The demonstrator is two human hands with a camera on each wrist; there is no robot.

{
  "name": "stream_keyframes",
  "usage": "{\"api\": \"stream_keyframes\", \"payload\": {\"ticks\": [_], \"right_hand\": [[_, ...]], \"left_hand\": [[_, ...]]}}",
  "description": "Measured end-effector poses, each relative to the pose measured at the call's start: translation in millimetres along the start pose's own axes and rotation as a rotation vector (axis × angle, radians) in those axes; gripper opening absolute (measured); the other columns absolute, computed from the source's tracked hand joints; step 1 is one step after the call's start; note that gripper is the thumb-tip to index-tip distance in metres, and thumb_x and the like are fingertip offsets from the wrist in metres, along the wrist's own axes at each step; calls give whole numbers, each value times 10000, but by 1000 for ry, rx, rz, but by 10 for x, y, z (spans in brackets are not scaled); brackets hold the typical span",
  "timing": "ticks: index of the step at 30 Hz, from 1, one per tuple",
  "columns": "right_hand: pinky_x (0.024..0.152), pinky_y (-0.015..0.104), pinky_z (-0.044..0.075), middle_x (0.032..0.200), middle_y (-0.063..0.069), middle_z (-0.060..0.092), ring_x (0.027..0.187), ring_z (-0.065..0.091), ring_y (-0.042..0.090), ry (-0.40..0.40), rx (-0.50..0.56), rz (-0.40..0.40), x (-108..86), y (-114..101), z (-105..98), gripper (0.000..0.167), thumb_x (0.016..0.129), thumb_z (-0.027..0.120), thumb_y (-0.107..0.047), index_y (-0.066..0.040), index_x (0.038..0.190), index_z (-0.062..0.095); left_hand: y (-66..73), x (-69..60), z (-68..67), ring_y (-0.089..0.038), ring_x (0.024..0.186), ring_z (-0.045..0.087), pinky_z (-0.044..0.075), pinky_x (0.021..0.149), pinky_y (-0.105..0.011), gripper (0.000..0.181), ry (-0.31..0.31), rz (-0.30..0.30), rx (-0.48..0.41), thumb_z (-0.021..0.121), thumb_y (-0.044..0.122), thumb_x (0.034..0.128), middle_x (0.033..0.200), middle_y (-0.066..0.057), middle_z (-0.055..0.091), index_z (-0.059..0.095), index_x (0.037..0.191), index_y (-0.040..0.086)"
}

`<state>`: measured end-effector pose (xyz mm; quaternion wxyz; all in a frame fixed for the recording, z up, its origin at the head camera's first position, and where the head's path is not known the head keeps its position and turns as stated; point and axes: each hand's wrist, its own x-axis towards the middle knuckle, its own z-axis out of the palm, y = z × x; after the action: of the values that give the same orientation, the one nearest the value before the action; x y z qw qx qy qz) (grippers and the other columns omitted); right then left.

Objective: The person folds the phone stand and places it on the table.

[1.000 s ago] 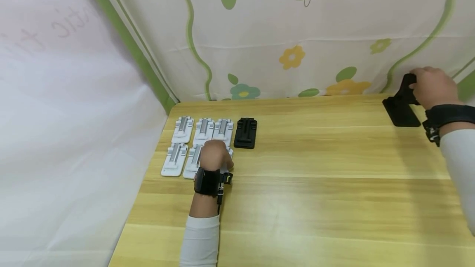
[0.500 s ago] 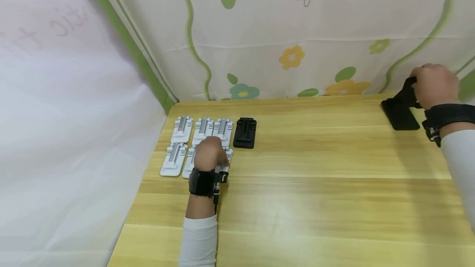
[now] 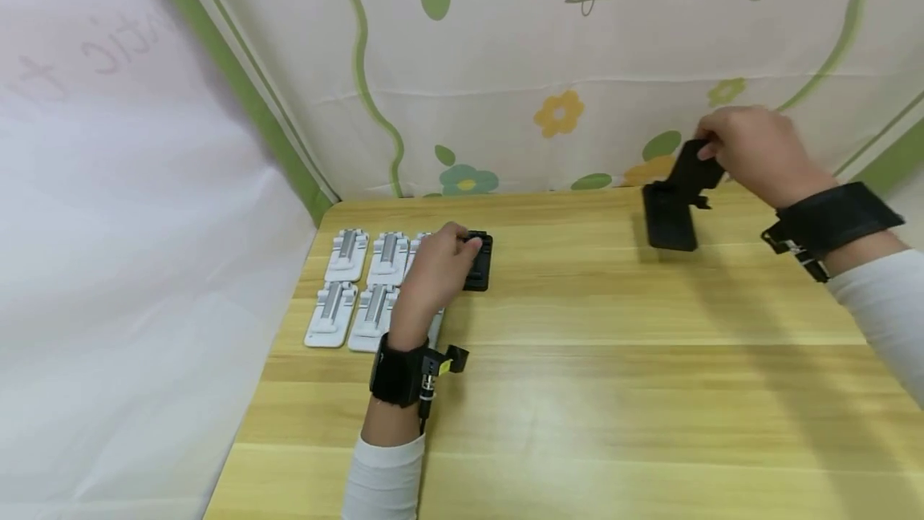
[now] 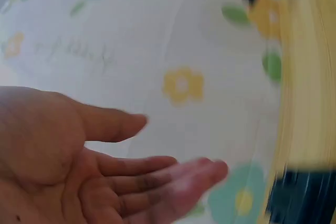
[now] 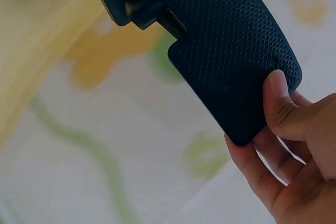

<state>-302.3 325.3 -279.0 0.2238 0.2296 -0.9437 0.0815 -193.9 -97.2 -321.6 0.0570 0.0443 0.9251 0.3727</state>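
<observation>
My right hand pinches the upper plate of an unfolded black phone stand, with the stand tilted near the table's back edge. In the right wrist view, the thumb lies on the textured plate of the phone stand and fingers support its other side. My left hand hovers beside a folded black phone stand and partly covers it. The left wrist view shows the left hand with fingers extended and nothing held. Several folded white phone stands lie in two rows to its left, some partly hidden.
A wooden table spreads beneath both hands. Behind it hangs a flower-patterned cloth, close to the right hand. Another white cloth borders the table's left side.
My right hand has moved left along the back edge, carrying the black phone stand. My left hand has gone from over the white phone stands up and right toward the folded black one.
</observation>
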Motion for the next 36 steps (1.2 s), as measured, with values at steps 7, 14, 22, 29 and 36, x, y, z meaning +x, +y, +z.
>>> {"api": "stream_keyframes", "payload": {"ticks": [7, 14, 22, 29, 36], "right_hand": [[738, 548, 554, 972, 264, 688, 882, 665, 417, 74, 105, -134, 126, -783, -121, 136, 910, 675, 129, 106, 1042, 698], [749, 452, 580, 954, 197, 706, 892, 671, 336, 110, 190, -267, 129, -1380, -266, 126, 892, 694, 138, 83, 1006, 695], [728, 420, 584, 956, 163, 695, 904, 655, 315, 127, 187, -343, 27, -1765, -385, 133, 872, 735, 111, 56, 987, 699], [834, 408, 549, 1132, 166, 648, 1042, 626, 310, 132, 334, -233, -17, -1862, -447, 329, 901, 775, -44, 37, 1198, 658], [1057, 435, 522, 1455, 140, 562, 1285, 618, 337, -242, 742, 157, 11, -1796, -436, 761, 903, 802, -270, -112, 1534, 407]], "left_hand": [[202, 6, 247, -227, 1048, 709, 592, 880, -307, 411, -134, 91, -329, 446, 286, 1117, 1151, -115, 692, 487, 1458, 61], [303, 65, 510, -242, 1019, 734, 613, 878, -322, 476, -195, 22, -495, 500, 303, 1095, 1158, -125, 704, 451, 1502, 62], [346, 86, 553, -253, 974, 742, 620, 830, -326, 262, -192, 18, -597, 579, 128, 1056, 1103, -194, 734, 636, 1270, -11], [364, 64, 464, -239, 946, 754, 625, 827, -331, 248, -187, 13, -719, 600, 103, 1040, 1098, -208, 751, 660, 1242, -28], [412, 42, 390, -145, 884, 729, 614, 795, -292, 311, -243, 31, -837, 603, 95, 1035, 1187, -236, 725, 635, 1303, -61]]}}
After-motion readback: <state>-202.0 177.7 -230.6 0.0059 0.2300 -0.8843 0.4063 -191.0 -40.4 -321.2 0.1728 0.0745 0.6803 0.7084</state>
